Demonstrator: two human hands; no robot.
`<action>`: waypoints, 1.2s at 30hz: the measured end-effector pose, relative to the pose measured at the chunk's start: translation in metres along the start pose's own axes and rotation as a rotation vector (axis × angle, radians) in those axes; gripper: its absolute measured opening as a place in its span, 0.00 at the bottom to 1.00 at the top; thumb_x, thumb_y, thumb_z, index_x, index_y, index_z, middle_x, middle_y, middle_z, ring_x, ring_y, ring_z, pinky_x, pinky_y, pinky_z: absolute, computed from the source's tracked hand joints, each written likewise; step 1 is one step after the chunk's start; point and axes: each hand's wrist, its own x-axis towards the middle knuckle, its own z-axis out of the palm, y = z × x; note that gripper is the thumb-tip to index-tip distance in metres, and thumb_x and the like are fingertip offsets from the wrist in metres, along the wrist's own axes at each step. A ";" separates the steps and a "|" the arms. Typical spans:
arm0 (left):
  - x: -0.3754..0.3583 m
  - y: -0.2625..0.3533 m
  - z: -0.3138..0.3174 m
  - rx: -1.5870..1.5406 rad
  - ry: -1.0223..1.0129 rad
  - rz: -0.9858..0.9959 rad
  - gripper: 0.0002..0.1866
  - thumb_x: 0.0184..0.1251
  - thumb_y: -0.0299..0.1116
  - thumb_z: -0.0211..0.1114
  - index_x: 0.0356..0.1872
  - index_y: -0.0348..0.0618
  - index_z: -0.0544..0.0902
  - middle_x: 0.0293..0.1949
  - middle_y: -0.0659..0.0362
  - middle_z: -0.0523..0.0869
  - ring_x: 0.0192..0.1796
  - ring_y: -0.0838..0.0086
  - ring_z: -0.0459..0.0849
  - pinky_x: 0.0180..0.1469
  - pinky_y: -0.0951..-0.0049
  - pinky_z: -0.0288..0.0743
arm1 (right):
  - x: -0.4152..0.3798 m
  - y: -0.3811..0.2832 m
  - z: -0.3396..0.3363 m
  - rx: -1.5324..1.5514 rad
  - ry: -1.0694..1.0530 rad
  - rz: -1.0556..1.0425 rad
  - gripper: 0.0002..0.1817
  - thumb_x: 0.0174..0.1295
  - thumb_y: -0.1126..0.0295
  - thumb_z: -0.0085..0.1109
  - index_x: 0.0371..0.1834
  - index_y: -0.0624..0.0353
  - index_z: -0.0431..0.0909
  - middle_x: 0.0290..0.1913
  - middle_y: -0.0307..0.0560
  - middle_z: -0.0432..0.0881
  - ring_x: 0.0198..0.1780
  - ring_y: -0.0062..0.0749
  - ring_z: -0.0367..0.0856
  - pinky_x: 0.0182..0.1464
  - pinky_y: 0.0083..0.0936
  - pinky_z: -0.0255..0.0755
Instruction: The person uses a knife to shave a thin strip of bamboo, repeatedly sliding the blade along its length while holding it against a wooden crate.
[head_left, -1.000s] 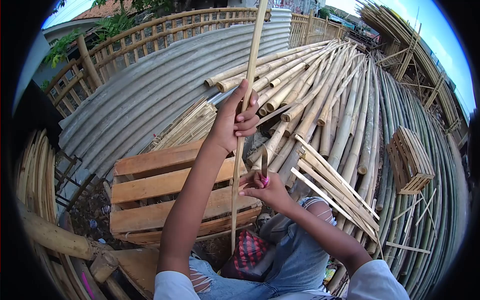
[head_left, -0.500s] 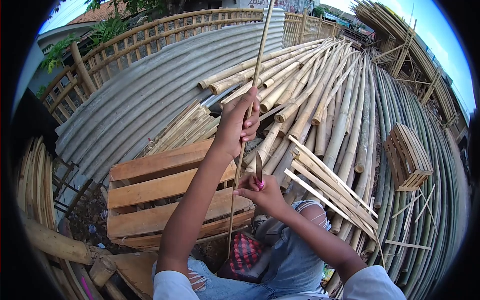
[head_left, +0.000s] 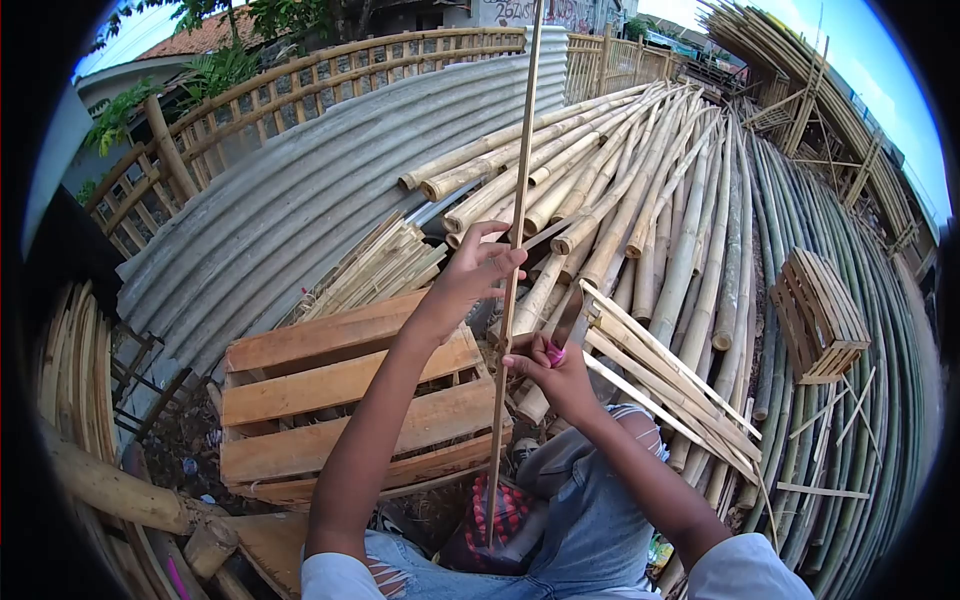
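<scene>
A long, thin bamboo strip (head_left: 521, 170) stands almost upright in front of me, its lower end at a red-and-black checked cloth (head_left: 497, 512) between my legs. My left hand (head_left: 468, 283) is loosely beside the strip's upper part, fingers spread and bent, the fingertips at or close to it. Lower down, my right hand (head_left: 562, 378) is closed on a knife (head_left: 568, 322) with pink on its handle, the blade pointing up. The right thumb and fingers also pinch the strip near its middle.
A slatted wooden crate (head_left: 350, 405) lies to the left. Split bamboo strips (head_left: 680, 385) lie at right, before a pile of bamboo poles (head_left: 640, 200). Corrugated sheeting (head_left: 300, 190) leans on a bamboo fence (head_left: 330, 65). Another crate (head_left: 820, 315) sits on green poles.
My left hand has loosened its grip on the strip and moved slightly down. My right hand, with the knife, has shifted right and a little up. The strip's broader face now shows.
</scene>
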 end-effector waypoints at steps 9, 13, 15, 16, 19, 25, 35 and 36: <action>-0.054 -0.095 0.032 -0.182 -0.151 -0.400 0.32 0.58 0.34 0.67 0.60 0.36 0.61 0.53 0.50 0.74 0.52 0.66 0.79 0.52 0.69 0.76 | 0.015 0.006 -0.042 -0.147 0.220 -0.091 0.20 0.53 0.79 0.62 0.16 0.58 0.58 0.31 0.53 0.81 0.34 0.23 0.78 0.36 0.21 0.73; -0.064 -0.090 0.042 -0.376 -0.229 -0.401 0.21 0.62 0.29 0.61 0.54 0.34 0.68 0.49 0.50 0.78 0.51 0.62 0.80 0.52 0.66 0.78 | 0.012 0.014 -0.040 -0.174 0.195 -0.074 0.19 0.53 0.79 0.62 0.16 0.59 0.58 0.29 0.51 0.81 0.32 0.23 0.78 0.32 0.21 0.72; -0.065 -0.092 0.044 -0.394 -0.220 -0.406 0.19 0.62 0.27 0.60 0.53 0.32 0.69 0.49 0.50 0.78 0.51 0.62 0.80 0.51 0.64 0.78 | 0.010 0.019 -0.041 -0.285 0.184 -0.104 0.17 0.52 0.76 0.64 0.18 0.63 0.62 0.26 0.47 0.80 0.30 0.20 0.77 0.29 0.21 0.69; -0.065 -0.095 0.045 -0.430 -0.220 -0.393 0.19 0.62 0.26 0.60 0.53 0.32 0.69 0.49 0.50 0.78 0.51 0.62 0.80 0.50 0.64 0.79 | 0.008 0.018 -0.043 -0.426 0.174 -0.122 0.15 0.56 0.68 0.61 0.21 0.66 0.67 0.24 0.47 0.79 0.26 0.23 0.77 0.27 0.24 0.67; -0.066 -0.101 0.049 -0.435 -0.201 -0.359 0.17 0.63 0.26 0.59 0.51 0.33 0.69 0.47 0.51 0.77 0.50 0.62 0.81 0.49 0.65 0.79 | 0.006 -0.006 -0.045 -0.563 0.160 -0.012 0.17 0.60 0.62 0.56 0.25 0.67 0.69 0.21 0.50 0.77 0.23 0.32 0.77 0.27 0.28 0.67; -0.077 -0.112 0.073 -0.332 -0.146 -0.308 0.10 0.65 0.26 0.57 0.44 0.36 0.70 0.41 0.55 0.77 0.43 0.68 0.82 0.45 0.69 0.80 | -0.013 -0.015 -0.076 -1.327 -0.243 -0.116 0.11 0.53 0.61 0.55 0.28 0.59 0.75 0.23 0.55 0.78 0.29 0.53 0.77 0.33 0.44 0.70; -0.088 -0.124 0.096 -0.489 -0.134 -0.325 0.08 0.68 0.30 0.55 0.43 0.38 0.70 0.35 0.59 0.75 0.37 0.73 0.79 0.41 0.72 0.76 | -0.029 0.003 -0.093 -1.326 -0.460 -0.064 0.11 0.50 0.62 0.56 0.21 0.60 0.78 0.20 0.58 0.77 0.27 0.54 0.78 0.33 0.44 0.72; -0.088 -0.122 0.097 -0.489 -0.135 -0.328 0.08 0.68 0.30 0.55 0.43 0.38 0.70 0.35 0.59 0.75 0.37 0.73 0.79 0.41 0.72 0.76 | -0.029 0.003 -0.091 -1.325 -0.459 -0.062 0.11 0.50 0.62 0.56 0.21 0.60 0.78 0.20 0.58 0.77 0.27 0.54 0.78 0.33 0.44 0.72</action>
